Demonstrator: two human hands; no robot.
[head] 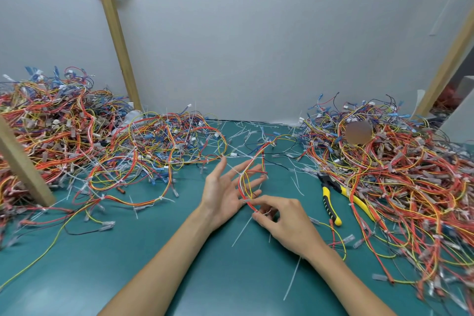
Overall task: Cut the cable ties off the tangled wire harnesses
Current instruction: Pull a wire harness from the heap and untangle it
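Teal-green right across the tabletop (159, 264), plain. Near the middle, a harness (246, 182) in red, orange and yellow, with white cable ties (242, 232). Over at the left edge, a tall pile (51, 131) mostly orange and red, flecked yellow, blue and white up top. Next to it, toward the back edge, a looser heap (164, 141): yellow and red loops, blue connectors, a few black strands. Along the right edge, a big pile (400, 182), red on red, yellow threads throughout, blue tips at the back. Beside that, pliers (329, 202): yellow handles with black stripes, black head. Loose cut ties (291, 282) translucent white everywhere. Pale grey wall (256, 33), light tan wooden battens (115, 33).
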